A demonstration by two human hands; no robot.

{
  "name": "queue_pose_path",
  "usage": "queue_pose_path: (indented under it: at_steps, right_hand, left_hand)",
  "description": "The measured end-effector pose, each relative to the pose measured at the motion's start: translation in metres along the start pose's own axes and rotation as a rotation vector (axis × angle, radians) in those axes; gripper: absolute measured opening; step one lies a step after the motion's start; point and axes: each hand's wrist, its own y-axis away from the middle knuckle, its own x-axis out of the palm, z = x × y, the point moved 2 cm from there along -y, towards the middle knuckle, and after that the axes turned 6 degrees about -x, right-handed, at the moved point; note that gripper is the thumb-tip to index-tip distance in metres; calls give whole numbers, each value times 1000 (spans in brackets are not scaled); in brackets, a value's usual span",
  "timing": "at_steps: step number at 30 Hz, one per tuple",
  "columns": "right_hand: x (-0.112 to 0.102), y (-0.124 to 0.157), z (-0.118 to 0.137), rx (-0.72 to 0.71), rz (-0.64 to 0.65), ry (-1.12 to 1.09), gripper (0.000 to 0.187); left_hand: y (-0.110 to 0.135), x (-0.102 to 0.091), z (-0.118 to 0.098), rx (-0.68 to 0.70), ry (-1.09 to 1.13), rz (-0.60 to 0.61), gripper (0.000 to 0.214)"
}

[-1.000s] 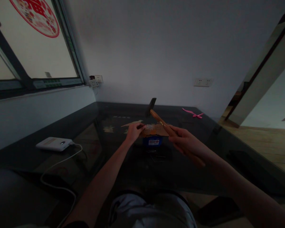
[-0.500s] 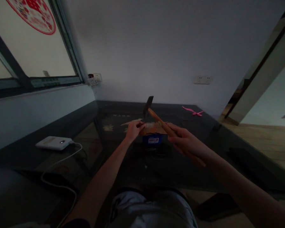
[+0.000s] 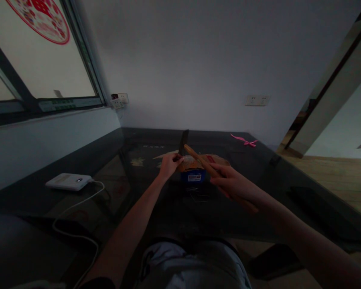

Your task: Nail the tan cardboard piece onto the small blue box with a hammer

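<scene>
My right hand [image 3: 233,184] is closed around the wooden handle of a hammer [image 3: 195,154]. The hammer's dark metal head [image 3: 183,140] hangs just above my left hand [image 3: 170,164]. My left hand's fingers are pinched together at the left edge of a brown wooden piece [image 3: 204,160]; what they pinch is too small to make out. The wooden piece rests on a small blue box [image 3: 193,176] on the dark glass table [image 3: 156,208].
A white power bank [image 3: 68,181] with a white cable [image 3: 75,224] lies at the table's left. A pink ribbon [image 3: 244,141] lies at the far right corner. Wall sockets [image 3: 256,100] sit behind. A window [image 3: 33,60] is on the left and a doorway [image 3: 333,132] on the right.
The hammer head has come down from its raised position toward my left hand and the wooden piece. My left hand has stayed in place.
</scene>
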Motion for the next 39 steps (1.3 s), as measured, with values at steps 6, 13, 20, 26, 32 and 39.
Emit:
queue_pose_path:
  at_steps: [6,13,20,26,32,39]
  right_hand:
    - [0,3,4,-16,-24,4,65]
    - [1,-2,-4,-27,-33,-16,63]
    - [-4,3,5,-27,-78,-14,61]
    - [0,3,4,-8,-23,7,64]
    - [0,3,5,-20,-27,9,64]
    - [4,-1,-4,-3,-28,-31,58]
  left_hand:
    - [1,0,-1,-17,26,13,8]
    - [0,-1,-1,10,1,7,9]
    - [2,-2,-5,10,8,3,8]
    - [0,0,0,9,-3,2,12]
    - [-1,2,3,13,14,13,11]
    - [-1,1,1,16,-17,16,12]
